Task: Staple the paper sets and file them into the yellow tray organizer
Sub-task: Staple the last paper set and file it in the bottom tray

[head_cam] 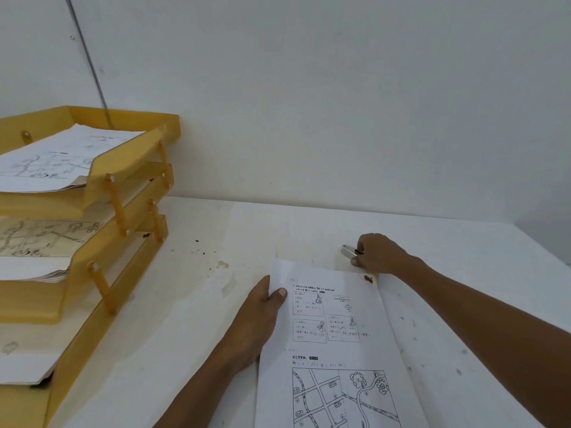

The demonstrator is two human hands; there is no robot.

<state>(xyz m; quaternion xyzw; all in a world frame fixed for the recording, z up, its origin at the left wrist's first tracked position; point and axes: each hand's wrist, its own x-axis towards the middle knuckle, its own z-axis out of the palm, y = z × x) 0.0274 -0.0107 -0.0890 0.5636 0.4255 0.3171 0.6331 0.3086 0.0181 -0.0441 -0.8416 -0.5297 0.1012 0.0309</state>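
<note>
Now left hand [259, 316] pinches paper set [335, 338] printed "どこですか"; right hand [375, 254] grips stapler [348, 250]

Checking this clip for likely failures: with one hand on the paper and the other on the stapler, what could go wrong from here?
1. The left hand pinches the paper set only at its upper left edge, so sheets may slip out of line before stapling.
2. The right hand grips the stapler off the paper, beyond its top right corner; a bite could land crooked.
3. The tray organizer already holds curled papers, which might snag a new set.
</note>
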